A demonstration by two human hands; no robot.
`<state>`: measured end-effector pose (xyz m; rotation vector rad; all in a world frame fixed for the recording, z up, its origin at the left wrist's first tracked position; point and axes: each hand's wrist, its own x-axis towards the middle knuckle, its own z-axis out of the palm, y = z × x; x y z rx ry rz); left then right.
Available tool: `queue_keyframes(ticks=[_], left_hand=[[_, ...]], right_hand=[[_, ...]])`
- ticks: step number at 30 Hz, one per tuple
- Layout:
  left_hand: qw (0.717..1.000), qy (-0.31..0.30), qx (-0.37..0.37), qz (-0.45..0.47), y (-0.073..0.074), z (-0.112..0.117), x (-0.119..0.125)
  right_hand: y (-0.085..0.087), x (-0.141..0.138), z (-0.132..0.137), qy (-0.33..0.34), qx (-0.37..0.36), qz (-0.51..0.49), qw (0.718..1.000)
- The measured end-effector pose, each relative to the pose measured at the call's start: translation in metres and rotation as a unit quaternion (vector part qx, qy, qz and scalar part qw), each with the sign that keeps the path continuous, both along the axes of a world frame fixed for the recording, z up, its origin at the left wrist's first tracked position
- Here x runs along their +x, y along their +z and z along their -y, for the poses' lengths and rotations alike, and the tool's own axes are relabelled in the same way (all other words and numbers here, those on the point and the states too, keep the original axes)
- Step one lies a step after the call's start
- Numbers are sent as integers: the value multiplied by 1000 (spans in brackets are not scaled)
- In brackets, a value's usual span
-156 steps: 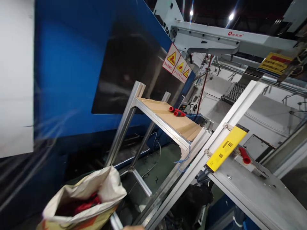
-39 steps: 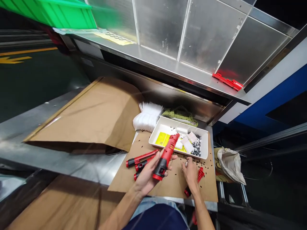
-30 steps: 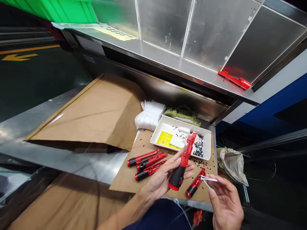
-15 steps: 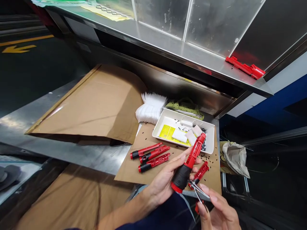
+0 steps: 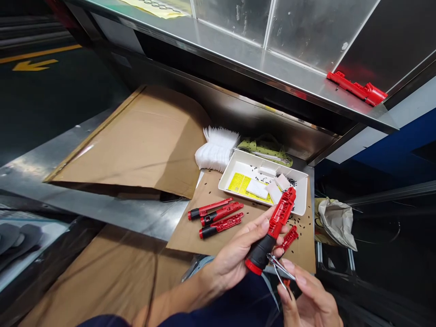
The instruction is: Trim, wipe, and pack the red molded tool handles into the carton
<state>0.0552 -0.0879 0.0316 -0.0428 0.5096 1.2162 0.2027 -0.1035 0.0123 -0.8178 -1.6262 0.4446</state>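
My left hand [image 5: 235, 254] is wrapped round a red and black plastic housing [image 5: 282, 212], its black grip end low and its red open channel tilted up to the right. Between the thumb and fingers of my right hand [image 5: 311, 293] is a pair of metal tweezers [image 5: 283, 268]. Their tips are at the side of the black grip; whether they hold a small part is too fine to see. Beyond my left fingers another red housing [image 5: 289, 238] lies on the cardboard, partly hidden. Three more red and black housings [image 5: 221, 213] lie side by side to the left.
A white tray [image 5: 231, 159] holds small black pieces, white blocks and a yellow label. Loose black bits dot the cardboard sheet [image 5: 190, 236]. Behind are a white stack [image 5: 218, 147] and a green pouch [image 5: 265, 152]. A large cardboard box [image 5: 143, 141] stands left; a red part [image 5: 357, 88] rests on the metal shelf.
The view has shifted slightly. My left hand has turned the housing a little; the tweezers stay by its black grip.
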Motion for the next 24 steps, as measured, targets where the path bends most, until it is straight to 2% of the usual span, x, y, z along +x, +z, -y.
queue_keyframes(ticks=[5, 13, 20, 24], left_hand=[[999, -6, 25, 20, 2, -1, 2], [1000, -15, 7, 17, 1, -3, 3], [998, -22, 52, 39, -1, -2, 4], [997, -32, 62, 39, -3, -1, 4]], right_hand=[[-2, 3, -1, 28, 17, 19, 999], [1, 2, 0, 36, 1, -2, 999], [-1, 1, 2, 1, 5, 0, 1000], [-1, 19, 9, -9, -31, -1, 999]])
